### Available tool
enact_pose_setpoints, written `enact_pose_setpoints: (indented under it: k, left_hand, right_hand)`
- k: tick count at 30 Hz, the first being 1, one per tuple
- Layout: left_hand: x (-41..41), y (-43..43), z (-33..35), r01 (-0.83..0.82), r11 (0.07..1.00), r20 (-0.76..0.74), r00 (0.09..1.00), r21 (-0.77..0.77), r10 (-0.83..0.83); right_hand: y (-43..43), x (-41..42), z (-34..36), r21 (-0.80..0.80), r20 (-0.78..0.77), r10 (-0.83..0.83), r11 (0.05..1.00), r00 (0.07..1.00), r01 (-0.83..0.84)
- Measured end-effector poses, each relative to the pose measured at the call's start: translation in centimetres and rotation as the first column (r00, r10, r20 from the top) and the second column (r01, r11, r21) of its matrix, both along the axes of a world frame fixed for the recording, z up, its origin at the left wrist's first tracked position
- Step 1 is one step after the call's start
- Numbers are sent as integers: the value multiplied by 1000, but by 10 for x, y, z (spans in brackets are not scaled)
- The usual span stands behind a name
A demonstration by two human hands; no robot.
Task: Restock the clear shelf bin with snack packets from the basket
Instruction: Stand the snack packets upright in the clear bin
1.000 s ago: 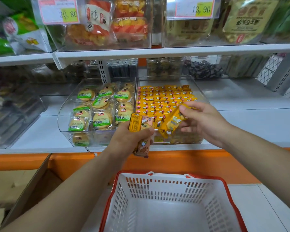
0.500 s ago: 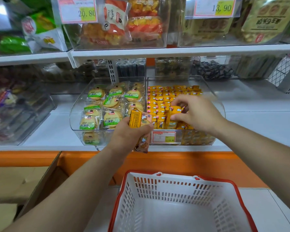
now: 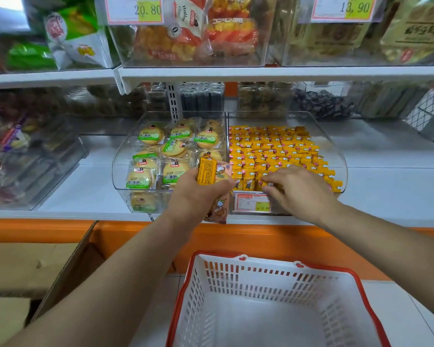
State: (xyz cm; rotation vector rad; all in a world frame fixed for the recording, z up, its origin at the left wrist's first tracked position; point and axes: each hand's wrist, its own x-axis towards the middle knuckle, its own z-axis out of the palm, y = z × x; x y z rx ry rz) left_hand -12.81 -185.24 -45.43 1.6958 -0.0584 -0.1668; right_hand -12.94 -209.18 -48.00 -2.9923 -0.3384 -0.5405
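Snack packets (image 3: 273,151) in yellow wrappers are packed in rows in the clear shelf bin (image 3: 337,159). A small bundle (image 3: 211,172) of the same packets is gripped upright in the left hand (image 3: 198,196), just before the bin's front. The front row is touched by the spread fingertips (image 3: 273,181) of the open right hand (image 3: 301,191).
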Motion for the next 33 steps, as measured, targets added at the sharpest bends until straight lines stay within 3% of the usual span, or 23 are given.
enact_pose_setpoints:
  k: [7,12,17,19,21,22,24,26,33]
  left_hand:
    - [-3,-2,-2,3,1000,-34,999,15,-2]
    - [-5,-5,-3,27,999,-118,993,-36,-31]
    - [-8,-10,-1,121,972,-258,951,-200,-171]
    - [-10,-14,-3,196,958,-224,944,-210,-242]
    - [-14,-18,-5,261,945,-185,937,-197,-297]
    - [-15,-20,-6,285,938,-172,932,-198,-320]
    - [-17,-23,-7,326,923,-152,921,-204,-359]
    - [-17,-24,-8,357,913,-134,913,-197,-386]
    - [-18,-23,-4,385,908,-101,909,-163,-404]
  right_hand:
    - [3,-9,-24,-107,17,-11,994,1000,13]
    - [6,-9,-18,-72,-68,-19,997,998,14]
    - [6,-22,14,176,-82,22,984,996,-8]
    - [9,-35,21,439,-119,102,898,988,-40]
    - [17,-45,24,729,-217,225,684,950,4]
    - [21,-49,25,804,-252,261,592,932,51]
    - [26,-51,27,858,-295,279,499,914,125]
    - [27,-50,30,871,-303,260,466,917,155]
    - [21,-44,31,855,-289,237,500,928,138]
